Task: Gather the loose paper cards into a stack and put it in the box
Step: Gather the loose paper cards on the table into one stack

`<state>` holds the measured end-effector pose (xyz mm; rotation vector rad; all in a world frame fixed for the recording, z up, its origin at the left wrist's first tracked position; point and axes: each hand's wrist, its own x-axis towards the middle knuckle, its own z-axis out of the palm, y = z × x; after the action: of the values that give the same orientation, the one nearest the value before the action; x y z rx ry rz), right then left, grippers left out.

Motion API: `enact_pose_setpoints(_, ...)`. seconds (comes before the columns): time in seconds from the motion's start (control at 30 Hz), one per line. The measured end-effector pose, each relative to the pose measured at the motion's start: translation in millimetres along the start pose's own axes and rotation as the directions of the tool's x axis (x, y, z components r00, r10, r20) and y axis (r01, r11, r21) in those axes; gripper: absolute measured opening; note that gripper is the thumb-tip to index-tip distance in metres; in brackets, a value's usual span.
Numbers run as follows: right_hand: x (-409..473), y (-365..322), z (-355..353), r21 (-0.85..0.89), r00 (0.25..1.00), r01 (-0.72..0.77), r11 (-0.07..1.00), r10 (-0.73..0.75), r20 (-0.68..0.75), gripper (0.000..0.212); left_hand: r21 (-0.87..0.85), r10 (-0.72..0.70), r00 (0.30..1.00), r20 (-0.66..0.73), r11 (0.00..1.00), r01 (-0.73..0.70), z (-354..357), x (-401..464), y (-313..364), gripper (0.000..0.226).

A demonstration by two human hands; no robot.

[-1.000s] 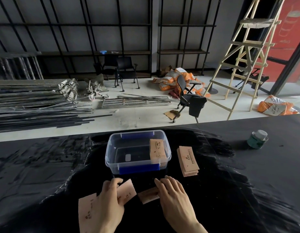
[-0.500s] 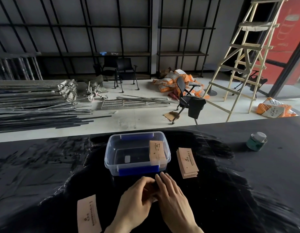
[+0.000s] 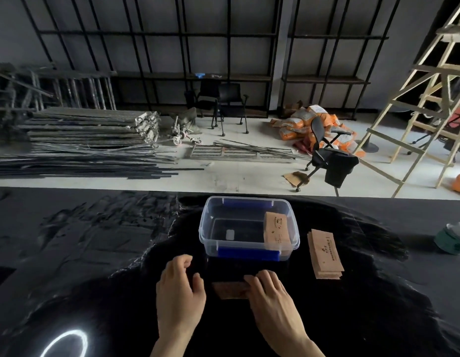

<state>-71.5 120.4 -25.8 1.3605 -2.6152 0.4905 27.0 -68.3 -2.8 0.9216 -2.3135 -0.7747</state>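
A clear plastic box with blue clips stands on the black table, a brown paper card stack leaning inside its right end. Another stack of brown cards lies on the table just right of the box. In front of the box a small pile of brown cards lies flat. My right hand presses its fingertips on the right part of that pile. Just left of the pile is my left hand, fingers loosely curled and apart, holding nothing.
A green tape roll sits at the table's far right. A bright ring of light reflects on the table at the lower left. Beyond the table's far edge are a floor with metal bars, chairs and a wooden ladder.
The view has shifted, so the single card at the lower left is out of frame. My left hand has pulled left off the pile, uncovering the cards; my right hand stays on them.
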Motion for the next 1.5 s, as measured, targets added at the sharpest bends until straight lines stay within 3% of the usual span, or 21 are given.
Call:
enact_pose_setpoints(0.13,16,-18,10,0.060,0.999,0.036,0.998,-0.037,0.014,0.041,0.368,-0.221,0.975,-0.027,0.904,0.215,-25,0,-32,0.063)
enact_pose_setpoints(0.3,28,-32,17,0.064,0.997,0.062,0.996,-0.064,0.031,0.040,0.535,-0.263,0.964,0.039,0.820,0.202,-29,-12,-51,0.077)
enact_pose_setpoints(0.43,32,-31,18,0.077,0.994,0.063,0.995,-0.070,0.088,0.040,0.425,-0.244,0.967,0.078,0.885,0.190,-26,-13,-47,0.060)
enact_pose_setpoints(0.57,34,-31,16,0.121,0.990,0.065,0.991,-0.080,0.119,0.036,0.099,-0.279,0.947,0.160,0.959,0.266,-30,-3,-47,0.063)
enact_pose_setpoints(0.67,32,-30,14,0.144,0.990,0.084,0.986,-0.099,0.100,0.029,-0.051,-0.157,0.974,0.160,0.985,0.167,-33,7,-42,0.067)
enact_pose_setpoints(0.8,31,-31,18,0.203,0.995,0.069,0.977,-0.082,0.056,0.028,-0.077,0.004,0.966,0.257,0.997,0.016,-28,19,-25,0.065)
enact_pose_setpoints(0.97,29,-31,26,0.261,0.998,0.045,0.964,-0.034,-0.049,0.074,-0.201,0.133,0.899,0.417,0.978,-0.052,-13,12,-1,0.058)
enact_pose_setpoints(1.1,30,-28,28,0.238,0.998,0.054,0.970,-0.049,-0.024,0.080,-0.319,0.166,0.875,0.455,0.948,-0.014,-10,8,11,0.049)
enact_pose_setpoints(1.23,32,-29,23,0.190,0.998,0.066,0.979,-0.064,-0.018,0.052,-0.103,0.202,0.900,0.387,0.979,-0.175,-20,7,-2,0.056)
enact_pose_setpoints(1.33,32,-31,20,0.146,0.995,0.098,0.984,-0.094,-0.034,0.030,0.067,0.220,0.853,0.474,0.956,-0.284,-27,10,-8,0.049)
enact_pose_setpoints(1.43,32,-31,21,0.090,0.994,0.108,0.990,-0.104,-0.045,0.032,0.119,0.225,0.845,0.485,0.940,-0.319,-24,10,-7,0.040)
enact_pose_setpoints(1.5,30,-28,20,0.126,0.997,0.052,0.991,-0.045,-0.060,0.046,0.113,0.208,0.856,0.473,0.949,-0.294,-20,10,-5,0.039)
